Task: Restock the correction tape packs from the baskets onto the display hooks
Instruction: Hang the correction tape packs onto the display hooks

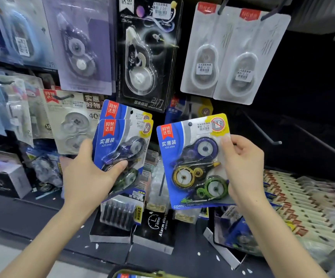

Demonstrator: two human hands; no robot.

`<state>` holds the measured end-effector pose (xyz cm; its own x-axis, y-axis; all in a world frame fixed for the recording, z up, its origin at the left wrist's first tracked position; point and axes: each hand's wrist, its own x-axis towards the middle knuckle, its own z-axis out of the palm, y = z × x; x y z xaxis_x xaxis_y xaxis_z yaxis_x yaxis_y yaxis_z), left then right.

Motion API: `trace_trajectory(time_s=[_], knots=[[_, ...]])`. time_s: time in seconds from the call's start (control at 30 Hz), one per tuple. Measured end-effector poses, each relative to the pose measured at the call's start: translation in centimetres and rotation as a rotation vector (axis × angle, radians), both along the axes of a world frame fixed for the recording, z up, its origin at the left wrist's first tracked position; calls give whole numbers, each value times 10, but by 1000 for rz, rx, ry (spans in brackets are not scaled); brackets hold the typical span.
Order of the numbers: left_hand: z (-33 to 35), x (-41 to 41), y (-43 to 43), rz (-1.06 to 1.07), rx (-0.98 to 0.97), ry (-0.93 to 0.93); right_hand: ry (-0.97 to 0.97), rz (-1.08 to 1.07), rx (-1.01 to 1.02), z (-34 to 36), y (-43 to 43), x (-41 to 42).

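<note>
**While stock is in hand, none of it is hung**

While facing the hanging display, the person grips stock in both hands. The left hand [86,177] holds two blue packs [122,141], one stacked behind the other, with the rear pack offset upward. Its thumb is pressed across the front blister, and the other fingers are curled behind the card. One fingertip shows at the left edge.

The right hand [245,169] holds a single blue pack [192,161] by its right edge. The thumb lies on the front near the upper corner, and the fingers are hidden behind, so I cannot tell their spread. This pack is roughly upright and tilted slightly. It shows three dispensers in purple, yellow and green, and a hang hole at the top. It is on no hook.

Further blue packs [173,108] hang just above and behind it. A metal hook [271,137] juts out to its right, apart from it.

Above these hang a black pack [148,53], a purple pack [82,43] and two white packs [222,55] on their own hooks.

An alarm clock box [158,225] stands below, between the arms, and a row of boxed stock [303,197] lies on the shelf at right. An olive rim [142,274], with the corner of a blue pack inside it, shows at the bottom edge. It may be a basket, but I cannot tell.
</note>
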<state>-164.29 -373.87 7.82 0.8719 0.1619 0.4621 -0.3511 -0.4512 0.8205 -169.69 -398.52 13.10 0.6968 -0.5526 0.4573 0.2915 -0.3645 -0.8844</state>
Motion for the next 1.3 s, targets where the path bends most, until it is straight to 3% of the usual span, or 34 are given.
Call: trace_trajectory(time_s=[0.27,0.43,0.77,0.9,1.1,1.3], knots=[[1,6,3,-5,-27,28,59,57,130,1,-3,6],[0,8,0,-14,-23,50,27,25,98,-5,-5,13],[-14,12,-6,-28,-13,123,143,115,471,-27,-29,81],[-18,20,-9,-28,-38,160,58,15,386,-31,-34,114],[-24,29,-14,-67,-71,225,-15,-96,414,-35,-36,156],[-21,29,-12,-87,-137,215,171,-167,217,-53,-46,149]])
